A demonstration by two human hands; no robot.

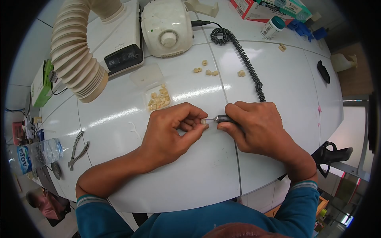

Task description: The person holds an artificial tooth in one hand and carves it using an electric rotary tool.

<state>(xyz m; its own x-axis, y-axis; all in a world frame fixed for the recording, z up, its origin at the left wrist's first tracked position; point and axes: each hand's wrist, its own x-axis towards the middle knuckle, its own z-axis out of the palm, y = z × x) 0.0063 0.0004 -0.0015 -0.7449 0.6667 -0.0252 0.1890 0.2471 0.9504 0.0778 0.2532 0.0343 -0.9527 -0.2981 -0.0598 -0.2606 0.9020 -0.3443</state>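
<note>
My left hand [168, 133] pinches a small cream tooth-shaped piece [203, 121], like a dental crown, between thumb and fingertips. My right hand [258, 127] is wrapped round a black rotary handpiece [226, 118]. Its thin metal bur [210, 119] points left and reaches the tooth piece; whether they touch I cannot tell. A black coiled cord [246, 59] runs from behind my right hand to a white control unit [166, 29] with a round knob. Beyond my left hand, an open clear plastic box [147, 104] holds several similar tooth pieces.
Several loose tooth pieces [208, 72] lie on the white tiled table [190, 170]. A ribbed suction hose [75, 47] hangs at the upper left. Pliers [78, 150] and a plastic bottle [35, 155] are at the left. A green-capped jar [272, 27] stands at the back right.
</note>
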